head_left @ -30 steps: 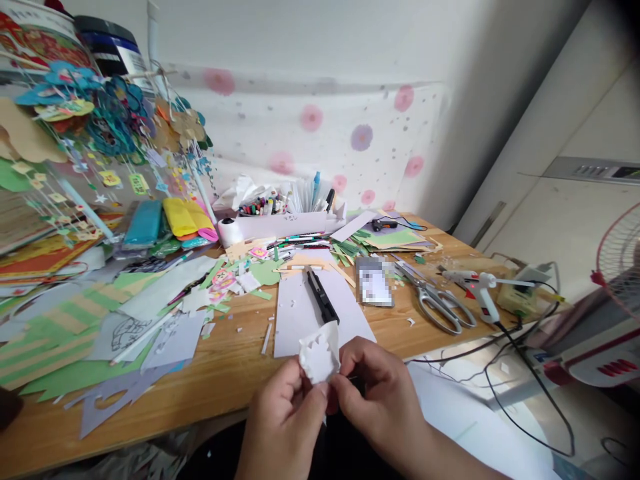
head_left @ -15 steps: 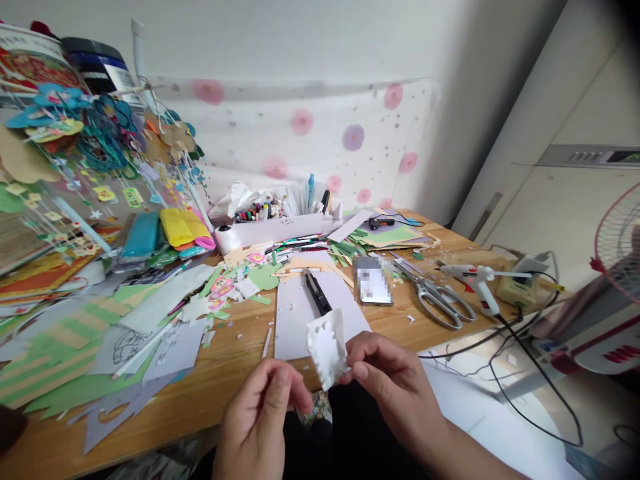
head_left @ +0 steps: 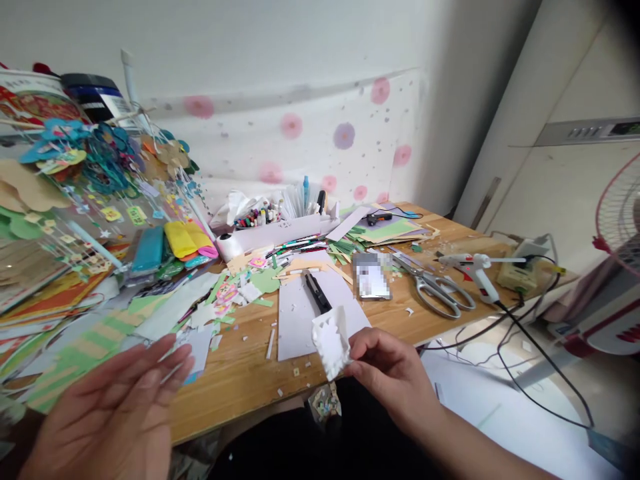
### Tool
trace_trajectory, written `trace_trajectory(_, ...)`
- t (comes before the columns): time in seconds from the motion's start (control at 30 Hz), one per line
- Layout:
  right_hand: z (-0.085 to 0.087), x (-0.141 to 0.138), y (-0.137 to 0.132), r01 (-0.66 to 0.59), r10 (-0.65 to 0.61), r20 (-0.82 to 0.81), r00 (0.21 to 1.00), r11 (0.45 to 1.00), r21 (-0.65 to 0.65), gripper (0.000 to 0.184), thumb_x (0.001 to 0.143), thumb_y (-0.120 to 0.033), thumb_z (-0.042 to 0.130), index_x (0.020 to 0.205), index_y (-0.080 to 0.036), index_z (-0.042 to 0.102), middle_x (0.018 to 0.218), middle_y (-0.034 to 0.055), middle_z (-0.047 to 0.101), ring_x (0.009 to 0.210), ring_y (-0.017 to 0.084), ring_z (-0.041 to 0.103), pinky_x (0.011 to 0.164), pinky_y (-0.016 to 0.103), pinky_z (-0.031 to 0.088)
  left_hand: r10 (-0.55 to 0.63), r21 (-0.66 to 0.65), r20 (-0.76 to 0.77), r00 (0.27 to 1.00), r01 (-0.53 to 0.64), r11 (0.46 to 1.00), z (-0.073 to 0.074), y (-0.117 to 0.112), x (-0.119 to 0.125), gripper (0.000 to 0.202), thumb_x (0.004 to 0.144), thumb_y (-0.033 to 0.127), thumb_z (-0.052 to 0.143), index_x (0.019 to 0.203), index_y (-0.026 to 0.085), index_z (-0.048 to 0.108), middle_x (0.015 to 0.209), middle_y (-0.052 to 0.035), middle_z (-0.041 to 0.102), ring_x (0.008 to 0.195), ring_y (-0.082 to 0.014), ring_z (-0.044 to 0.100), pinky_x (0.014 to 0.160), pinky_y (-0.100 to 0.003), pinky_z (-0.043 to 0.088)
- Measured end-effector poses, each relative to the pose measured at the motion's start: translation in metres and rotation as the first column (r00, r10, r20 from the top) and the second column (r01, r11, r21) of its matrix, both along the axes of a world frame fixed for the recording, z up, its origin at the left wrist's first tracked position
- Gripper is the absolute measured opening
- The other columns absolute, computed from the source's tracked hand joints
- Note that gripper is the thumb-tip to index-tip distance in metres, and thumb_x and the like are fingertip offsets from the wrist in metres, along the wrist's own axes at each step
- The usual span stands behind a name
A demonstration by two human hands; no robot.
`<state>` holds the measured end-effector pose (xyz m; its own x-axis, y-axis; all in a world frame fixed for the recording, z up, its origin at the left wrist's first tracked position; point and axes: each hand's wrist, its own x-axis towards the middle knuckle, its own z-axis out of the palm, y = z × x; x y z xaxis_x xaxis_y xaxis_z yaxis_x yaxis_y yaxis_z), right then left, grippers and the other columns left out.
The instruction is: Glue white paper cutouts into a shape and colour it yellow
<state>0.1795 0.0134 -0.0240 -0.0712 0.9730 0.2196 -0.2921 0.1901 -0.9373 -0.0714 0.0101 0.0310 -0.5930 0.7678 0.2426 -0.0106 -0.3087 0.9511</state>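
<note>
My right hand [head_left: 390, 377] pinches a small folded white paper cut-out [head_left: 331, 343] with a jagged edge, holding it upright over the near edge of the wooden table [head_left: 240, 373]. My left hand [head_left: 117, 417] hovers flat with its fingers stretched out at the lower left, above loose paper sheets, holding nothing. Just beyond the cut-out, a black craft knife [head_left: 317, 292] lies on a grey sheet [head_left: 295, 320].
Steel scissors [head_left: 433, 290], a white glue gun [head_left: 475, 270] with trailing cables and a blurred phone [head_left: 371, 277] lie right of the sheet. A pen tray [head_left: 280, 223] stands at the back. Paper scraps and hanging paper ornaments [head_left: 100, 160] crowd the left. A fan [head_left: 620, 220] stands at far right.
My left hand let go of the cut-out and swung out to the lower left, opening flat. My right hand kept the cut-out, barely shifting. The view tilted slightly down.
</note>
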Motion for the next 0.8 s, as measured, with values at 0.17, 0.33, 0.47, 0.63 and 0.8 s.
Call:
trace_trajectory(0.17,0.001,-0.009,-0.004,0.03,-0.033,0.032,0.999,0.995,0.09,0.01,0.075,-0.015,0.065,0.075,-0.019,0.056,0.07,-0.0014,0.056,0.062,0.012,0.052,0.058,0.024,0.042,-0.482,-0.222,0.274,0.832,0.542,0.81,-0.015,-0.012,0.068,0.038,0.063,0.044,0.08,0.091,0.02,0.073,0.094,-0.0074,0.077,0.083,-0.0268,0.07,0.07,-0.036,0.058)
trace_trajectory(0.33,0.003,-0.01,-0.009,0.097,-0.141,0.162,0.977,0.963,0.253,0.012,0.077,-0.009,0.06,0.075,-0.02,0.055,0.073,0.0004,0.059,0.066,0.014,0.057,0.06,0.025,0.046,-0.626,-0.15,0.339,0.702,0.697,0.701,-0.026,-0.017,0.113,0.035,0.068,0.035,0.078,0.1,0.022,0.073,0.098,-0.0077,0.077,0.098,-0.0265,0.068,0.09,-0.037,0.05)
trace_trajectory(0.47,0.004,-0.006,-0.011,0.059,-0.175,0.27,0.947,0.918,0.392,0.013,0.081,-0.008,0.059,0.086,-0.021,0.06,0.079,0.0026,0.064,0.072,0.016,0.06,0.067,0.028,0.048,-0.603,-0.177,0.288,0.744,0.66,0.73,-0.027,-0.014,0.11,0.027,0.074,0.033,0.074,0.098,0.022,0.074,0.092,-0.0056,0.077,0.092,-0.0241,0.068,0.093,-0.037,0.048)
trace_trajectory(0.63,0.004,0.007,-0.012,0.074,-0.198,0.233,0.952,0.888,0.454,0.015,0.085,-0.011,0.059,0.094,-0.022,0.063,0.079,0.0028,0.063,0.076,0.017,0.061,0.069,0.029,0.049,-0.581,-0.293,0.154,0.8,0.598,0.746,-0.029,-0.015,0.095,0.023,0.078,0.04,0.069,0.086,0.019,0.072,0.075,-0.0034,0.073,0.07,-0.0189,0.064,0.068,-0.029,0.051)
trace_trajectory(0.8,-0.002,0.033,-0.006,0.2,-0.277,0.305,0.911,0.944,0.262,0.007,0.089,-0.025,0.06,0.085,-0.021,0.065,0.066,-0.0004,0.06,0.056,0.013,0.056,0.056,0.025,0.045,-0.562,-0.329,0.088,0.823,0.556,0.763,-0.034,-0.016,0.087,0.023,0.075,0.042,0.071,0.082,0.019,0.069,0.061,0.0008,0.064,0.058,-0.0154,0.053,0.058,-0.026,0.044)
